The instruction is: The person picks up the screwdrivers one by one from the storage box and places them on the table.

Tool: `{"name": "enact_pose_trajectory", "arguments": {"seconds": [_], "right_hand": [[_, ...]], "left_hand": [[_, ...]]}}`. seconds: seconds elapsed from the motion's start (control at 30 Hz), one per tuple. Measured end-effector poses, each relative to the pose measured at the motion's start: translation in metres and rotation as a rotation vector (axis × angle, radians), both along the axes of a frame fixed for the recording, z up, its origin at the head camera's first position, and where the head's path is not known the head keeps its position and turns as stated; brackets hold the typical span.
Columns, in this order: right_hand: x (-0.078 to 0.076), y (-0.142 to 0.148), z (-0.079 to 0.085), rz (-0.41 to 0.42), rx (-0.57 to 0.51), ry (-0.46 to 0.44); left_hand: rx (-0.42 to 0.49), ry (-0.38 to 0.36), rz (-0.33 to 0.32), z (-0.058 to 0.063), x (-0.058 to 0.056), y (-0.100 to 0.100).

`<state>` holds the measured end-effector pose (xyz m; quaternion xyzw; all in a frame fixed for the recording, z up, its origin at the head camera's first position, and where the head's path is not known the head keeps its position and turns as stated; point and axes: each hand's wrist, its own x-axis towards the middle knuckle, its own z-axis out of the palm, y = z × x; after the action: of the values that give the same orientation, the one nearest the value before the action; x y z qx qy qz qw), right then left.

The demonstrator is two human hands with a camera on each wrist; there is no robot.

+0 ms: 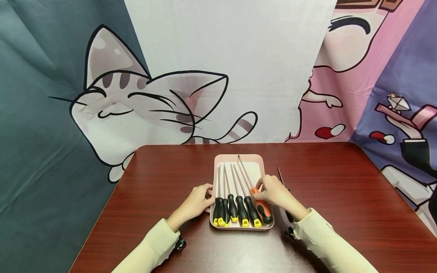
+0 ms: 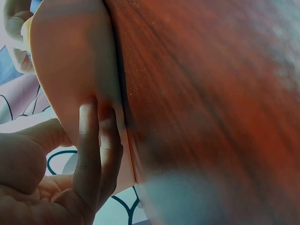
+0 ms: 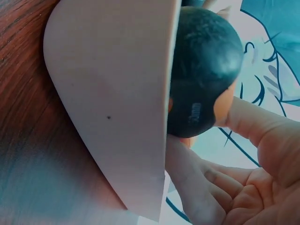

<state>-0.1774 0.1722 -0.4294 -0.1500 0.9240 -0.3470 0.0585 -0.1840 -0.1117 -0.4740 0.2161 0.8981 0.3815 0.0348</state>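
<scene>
A shallow pink tray holds several screwdrivers with black handles and yellow ends, shafts pointing away from me. On its right side lies an orange and black screwdriver, its tip at the far rim. My right hand pinches this one near the top of the handle; its rounded black end stands just past the rim in the right wrist view. At the tray's left side, my left hand grips the wall, thumb at the rim and two fingers against the outside.
Right of the tray, another screwdriver lies on the reddish-brown table, partly hidden beneath my right hand and forearm. Behind the table hangs a cloth backdrop with cartoon drawings. Dark straps or devices show at both wrists.
</scene>
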Motion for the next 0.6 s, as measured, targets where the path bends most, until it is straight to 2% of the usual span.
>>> {"name": "enact_pose_trajectory", "arguments": {"seconds": [0.2,0.37,0.6], "right_hand": [[-0.001,0.007,0.003,-0.032,-0.200,-0.184],[-0.002,0.015,0.004,-0.028,-0.281,-0.225],[-0.001,0.028,0.005,-0.012,-0.359,-0.263]], "left_hand": [[-0.008,0.004,0.005,0.002,0.000,0.000],[-0.020,0.012,0.008,0.002,0.000,0.001],[0.009,-0.014,0.004,0.000,0.000,0.000]]}}
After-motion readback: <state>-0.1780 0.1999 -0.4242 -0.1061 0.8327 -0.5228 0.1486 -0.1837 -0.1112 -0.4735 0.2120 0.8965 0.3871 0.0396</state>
